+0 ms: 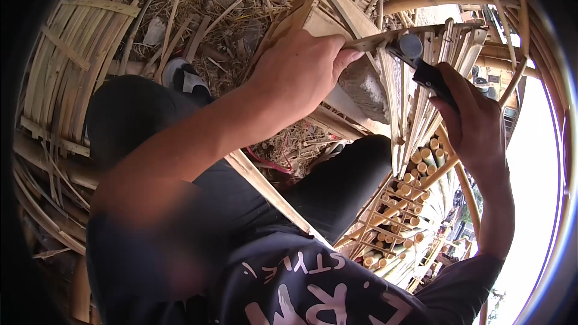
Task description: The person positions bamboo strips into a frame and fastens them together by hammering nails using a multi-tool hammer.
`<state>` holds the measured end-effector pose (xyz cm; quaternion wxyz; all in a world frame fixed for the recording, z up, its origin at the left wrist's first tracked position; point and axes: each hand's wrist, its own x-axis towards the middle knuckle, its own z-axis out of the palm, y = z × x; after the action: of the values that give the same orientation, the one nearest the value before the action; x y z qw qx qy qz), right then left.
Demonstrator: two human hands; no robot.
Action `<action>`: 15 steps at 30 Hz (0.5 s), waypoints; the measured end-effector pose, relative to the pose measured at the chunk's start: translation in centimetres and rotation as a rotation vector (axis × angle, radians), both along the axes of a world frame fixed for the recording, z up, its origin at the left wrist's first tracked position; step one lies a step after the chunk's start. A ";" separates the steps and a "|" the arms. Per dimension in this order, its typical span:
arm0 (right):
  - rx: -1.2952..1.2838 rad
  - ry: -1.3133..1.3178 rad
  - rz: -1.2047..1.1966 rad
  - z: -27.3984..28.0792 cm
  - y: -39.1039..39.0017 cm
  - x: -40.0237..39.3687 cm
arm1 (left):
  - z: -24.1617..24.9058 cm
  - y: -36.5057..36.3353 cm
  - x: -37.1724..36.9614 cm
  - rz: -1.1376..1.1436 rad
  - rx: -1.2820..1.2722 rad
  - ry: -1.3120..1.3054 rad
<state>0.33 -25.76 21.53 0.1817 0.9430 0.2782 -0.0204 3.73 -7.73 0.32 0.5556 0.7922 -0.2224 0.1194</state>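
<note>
My left hand (304,75) is closed on the near end of a flat bamboo strip (442,29), thumb and fingers pinching it. The strip runs to the right across the ends of several long bamboo slats (415,114). In my right hand (472,111) is a hammer, gripped by its black handle (435,81). Its round grey head (411,46) overlaps the strip in this view, a short way right of my left fingertips. A wooden block (316,21) and a rough stone-like lump (364,90) sit behind and below my left hand.
A slatted bamboo panel (72,60) lies at the left. Cut bamboo poles (397,216) are stacked at the lower right. Straw and scraps (223,12) cover the ground. A long wooden strip (274,195) crosses my lap, and curved bamboo poles (451,0) arch overhead at the right.
</note>
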 end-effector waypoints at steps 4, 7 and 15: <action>0.049 0.040 -0.104 1.5 0.7 -4.2 | 2.8 1.0 -2.1 -0.099 0.003 0.122; -0.052 0.038 -0.144 2.1 1.5 -6.5 | 3.4 1.1 -3.2 -0.145 0.083 0.126; -0.019 0.072 -0.116 1.7 0.6 -7.0 | 2.5 0.3 -3.8 -0.122 0.142 0.057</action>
<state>-6.66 -25.20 23.26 0.1791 0.9544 0.2290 -0.0676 -0.11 -7.40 2.79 0.5103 0.8178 -0.2620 0.0466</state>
